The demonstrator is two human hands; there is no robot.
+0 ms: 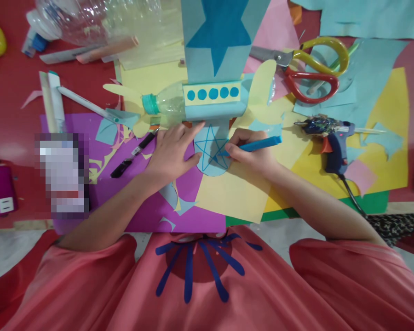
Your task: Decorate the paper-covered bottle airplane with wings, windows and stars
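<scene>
My right hand (250, 149) is closed round a blue marker (262, 144), its tip on a light blue rounded paper piece (211, 166). A blue outlined star is drawn there, with some blue filling near its lower right. My left hand (174, 151) lies with fingers spread at the left edge of that piece, holding nothing. Just above sits a plastic bottle (172, 100) on its side, with a green cap, a light blue wrap and a yellow strip of blue dots. Behind it is a light blue panel (196, 59) bearing a large blue star.
Scissors (286, 57) and a glue gun (336, 138) with a cord lie at the right. A black pen (134, 154), a blurred-out phone (64, 177) and paper scraps are at the left. Clear bottles (86, 20) and more markers (106, 49) lie at the upper left.
</scene>
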